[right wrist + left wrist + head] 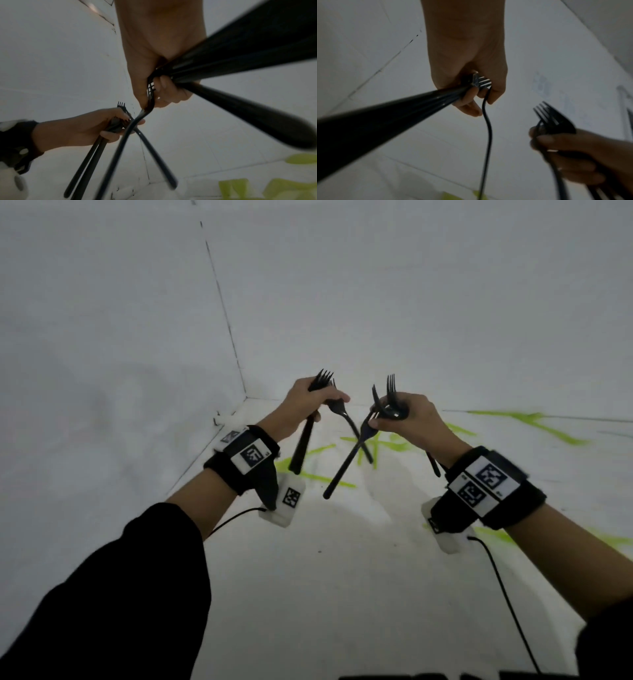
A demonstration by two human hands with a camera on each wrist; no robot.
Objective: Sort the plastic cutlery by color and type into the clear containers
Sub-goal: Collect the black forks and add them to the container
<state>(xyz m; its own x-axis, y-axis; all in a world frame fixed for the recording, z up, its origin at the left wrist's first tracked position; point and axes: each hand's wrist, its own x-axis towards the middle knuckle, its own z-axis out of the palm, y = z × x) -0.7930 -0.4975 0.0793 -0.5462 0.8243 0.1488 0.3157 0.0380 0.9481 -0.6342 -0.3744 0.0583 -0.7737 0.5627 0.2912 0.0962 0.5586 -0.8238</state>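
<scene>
Your left hand (301,405) grips one bundle of black forks (320,392) and your right hand (407,416) grips another, tines up, both held above the white bench (342,577) near its back corner, with two loose handles crossing between them. Square each bundle by its handles before merging them (no clear container is in view). Keep clear of the side wall (102,337) on your left; open room lies toward you and to the right, over the green cutlery (527,422).

I see two plain white walls (411,302) in front of me. They meet in a corner with a thin dark seam (226,313). Under them lies a white surface (342,594). The light is dim and grey.
</scene>
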